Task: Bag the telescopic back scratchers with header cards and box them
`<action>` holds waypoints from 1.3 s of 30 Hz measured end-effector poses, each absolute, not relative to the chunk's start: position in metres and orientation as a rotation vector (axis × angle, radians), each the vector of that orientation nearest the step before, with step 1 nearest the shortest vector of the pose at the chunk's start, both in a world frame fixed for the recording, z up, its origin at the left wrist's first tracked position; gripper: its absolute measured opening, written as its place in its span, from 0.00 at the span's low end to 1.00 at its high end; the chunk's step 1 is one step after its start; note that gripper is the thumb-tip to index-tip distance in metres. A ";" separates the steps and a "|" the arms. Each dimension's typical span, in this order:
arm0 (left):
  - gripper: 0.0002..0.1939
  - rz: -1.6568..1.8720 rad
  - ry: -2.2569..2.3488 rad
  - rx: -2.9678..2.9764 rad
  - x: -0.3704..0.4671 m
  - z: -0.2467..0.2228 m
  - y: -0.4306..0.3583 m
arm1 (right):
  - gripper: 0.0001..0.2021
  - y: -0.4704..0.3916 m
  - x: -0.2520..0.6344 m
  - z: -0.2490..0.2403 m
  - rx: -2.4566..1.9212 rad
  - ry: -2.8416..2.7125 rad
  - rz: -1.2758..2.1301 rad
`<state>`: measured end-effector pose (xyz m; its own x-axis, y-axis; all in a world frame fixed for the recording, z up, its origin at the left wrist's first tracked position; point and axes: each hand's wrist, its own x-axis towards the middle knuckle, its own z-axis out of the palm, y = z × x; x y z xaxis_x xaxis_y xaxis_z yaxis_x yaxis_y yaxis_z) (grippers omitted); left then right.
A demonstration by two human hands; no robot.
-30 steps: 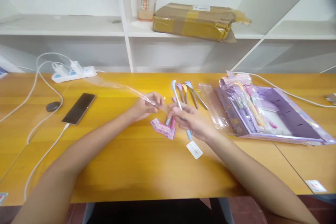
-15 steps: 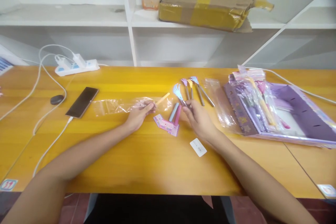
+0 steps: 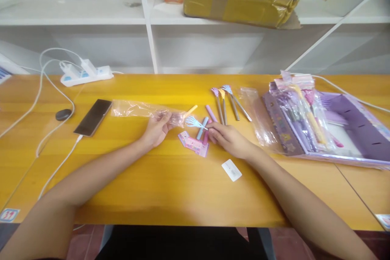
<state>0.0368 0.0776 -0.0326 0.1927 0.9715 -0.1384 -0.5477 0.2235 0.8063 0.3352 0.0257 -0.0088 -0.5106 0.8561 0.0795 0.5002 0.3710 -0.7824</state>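
Observation:
My left hand [image 3: 158,128] is closed on the end of a long clear plastic bag [image 3: 137,109], which stretches to the left over the table. In my right hand [image 3: 227,138] is a light blue hand-shaped back scratcher [image 3: 194,122], its head pointing left at the bag's end. A yellow tube-like handle [image 3: 191,110] lies just past my left fingers. Beneath the scratcher are a blue handle [image 3: 202,128] and pink-purple handles [image 3: 211,113], beside a pink printed card [image 3: 194,144]. Farther back lie several metal-stemmed scratchers [image 3: 224,101] with purple, yellow and blue heads.
At right, a purple box [image 3: 365,126] holds bagged scratchers [image 3: 307,113], with a clear bag [image 3: 258,120] beside it. A white label card [image 3: 231,170] lies in front. Phone [image 3: 93,117], cable and power strip [image 3: 87,76] occupy the left; a taped carton [image 3: 243,2] sits on the shelf.
My right hand has swung the blue scratcher from pointing up and away to pointing left, near the bag's end. My left hand has raised and straightened the bag slightly.

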 end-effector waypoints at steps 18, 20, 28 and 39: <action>0.15 1.124 0.716 0.712 0.040 -0.024 0.073 | 0.15 0.025 0.325 -0.009 -1.086 -2.017 0.891; 0.14 1.119 0.723 0.698 0.040 -0.025 0.073 | 0.16 0.024 0.325 -0.007 -1.095 -1.956 0.993; 0.21 1.057 0.709 0.786 0.040 -0.027 0.068 | 0.16 0.027 0.326 -0.008 -1.060 -1.974 0.951; 0.21 0.969 0.801 0.915 0.048 -0.027 0.054 | 0.18 0.013 0.310 -0.006 -1.171 -1.803 1.140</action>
